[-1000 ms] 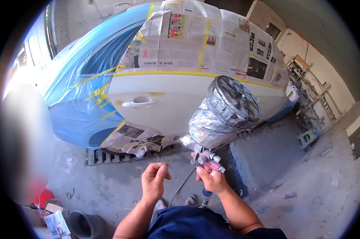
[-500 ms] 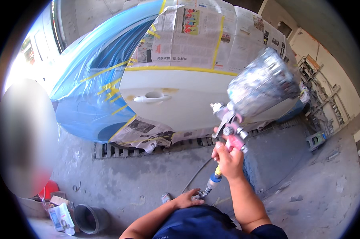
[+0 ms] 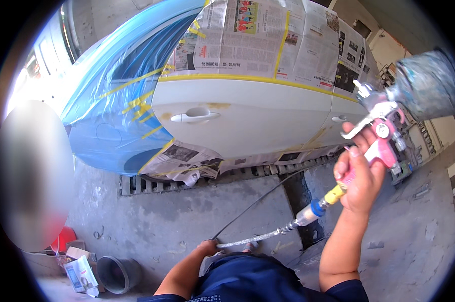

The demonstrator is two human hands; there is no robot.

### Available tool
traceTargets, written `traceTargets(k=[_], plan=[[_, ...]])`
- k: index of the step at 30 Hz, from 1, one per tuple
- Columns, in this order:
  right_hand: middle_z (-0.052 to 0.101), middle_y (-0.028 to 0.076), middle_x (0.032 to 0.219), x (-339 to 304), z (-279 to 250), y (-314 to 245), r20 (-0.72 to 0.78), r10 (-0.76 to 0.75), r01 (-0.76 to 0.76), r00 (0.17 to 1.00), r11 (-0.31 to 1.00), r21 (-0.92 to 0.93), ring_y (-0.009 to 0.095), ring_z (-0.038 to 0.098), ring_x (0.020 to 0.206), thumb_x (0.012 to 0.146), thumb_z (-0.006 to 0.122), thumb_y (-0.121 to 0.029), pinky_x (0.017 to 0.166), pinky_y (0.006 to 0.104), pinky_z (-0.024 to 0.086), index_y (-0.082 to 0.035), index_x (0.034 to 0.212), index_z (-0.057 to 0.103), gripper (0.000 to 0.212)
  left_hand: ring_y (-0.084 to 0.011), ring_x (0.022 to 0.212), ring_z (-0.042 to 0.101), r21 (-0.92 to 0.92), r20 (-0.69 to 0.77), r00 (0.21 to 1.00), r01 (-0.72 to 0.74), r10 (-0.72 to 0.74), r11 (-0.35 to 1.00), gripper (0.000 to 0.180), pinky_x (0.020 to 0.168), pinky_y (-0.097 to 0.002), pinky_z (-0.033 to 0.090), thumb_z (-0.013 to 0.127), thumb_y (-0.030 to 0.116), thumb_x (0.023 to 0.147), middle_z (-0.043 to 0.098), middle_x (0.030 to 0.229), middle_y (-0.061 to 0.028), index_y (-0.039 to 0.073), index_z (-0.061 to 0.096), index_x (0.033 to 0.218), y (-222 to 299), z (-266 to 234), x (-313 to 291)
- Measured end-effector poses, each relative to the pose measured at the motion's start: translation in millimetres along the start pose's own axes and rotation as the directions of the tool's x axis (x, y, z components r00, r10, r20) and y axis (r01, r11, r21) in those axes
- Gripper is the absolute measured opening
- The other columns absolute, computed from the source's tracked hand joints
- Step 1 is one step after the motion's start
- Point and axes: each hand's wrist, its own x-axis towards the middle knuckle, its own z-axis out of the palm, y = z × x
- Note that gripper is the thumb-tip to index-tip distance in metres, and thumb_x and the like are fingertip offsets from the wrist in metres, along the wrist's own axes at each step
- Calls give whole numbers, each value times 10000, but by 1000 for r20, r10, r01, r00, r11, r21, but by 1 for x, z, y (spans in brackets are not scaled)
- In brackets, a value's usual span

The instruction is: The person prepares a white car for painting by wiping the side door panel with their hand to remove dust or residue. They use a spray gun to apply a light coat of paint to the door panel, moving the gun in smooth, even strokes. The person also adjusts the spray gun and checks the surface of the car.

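My right hand (image 3: 361, 186) is wrapped round the pink handle of a spray gun (image 3: 382, 130), raised at the right. A large paint-smeared cup (image 3: 429, 85) tops the gun. Below the handle come a yellow fitting and a clear, blue-ringed inline filter (image 3: 308, 213). From there an air hose (image 3: 250, 240) runs to my left hand (image 3: 207, 247), closed on it close to my body. Beyond the gun stands a car whose white door panels (image 3: 257, 118) are bare, with brownish patches near the handle. The trigger stands away from the grip.
Newspaper (image 3: 252, 45) edged with yellow tape covers the car's upper part; blue plastic film (image 3: 111, 110) wraps its left end. A floor grating (image 3: 137, 183) runs beneath the car. At lower left are a black bucket (image 3: 118, 275), a red bucket and boxes. Wall clutter stands at right.
My right hand has swung the spray gun rightward and slightly up, away from the door. My left hand has moved left and now grips the hose, which is stretched out between both hands.
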Motion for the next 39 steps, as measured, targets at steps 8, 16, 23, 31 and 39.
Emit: traceTargets(k=[8,16,23,31,39], plan=[[545,225,1267,-31,-38,14,-159,37,-54,987,993,-105,89,490,528,874,464,-16,479,220,417,74,1371,356,516,-365,1018,606,-80,-227,974,-35,16,996,396,856,-423,499,634,474,847,660,1035,-169,90,701,922,-55,8,-33],[626,92,994,-99,-105,104,-251,225,-309,941,875,-374,56,477,538,927,501,-50,478,214,375,40,1280,486,364,-377,977,620,22,-27,998,-48,49,999,301,839,-444,506,632,361,822,673,979,-175,90,684,942,-4,-45,-43],[633,86,979,-142,-129,149,-151,291,-327,945,875,-358,86,534,581,900,523,-6,523,235,455,61,1238,520,345,-373,968,624,65,-28,997,-75,77,995,263,817,-454,503,616,341,847,676,972,-176,112,662,968,0,-31,-19],[652,76,880,-127,-162,187,-68,364,-369,929,894,-253,99,576,578,909,554,-53,521,253,465,54,1203,567,314,-366,1018,618,76,-43,987,157,-154,985,249,861,-458,499,546,250,863,670,1037,-178,133,659,1051,30,-46,-5],[609,39,794,-82,-205,235,-188,429,-463,884,860,-215,90,540,568,938,567,-102,521,240,445,33,1199,569,293,-361,1004,629,105,-50,961,277,-273,955,275,847,-451,507,530,180,842,680,1030,-160,169,659,1085,78,-66,16]])
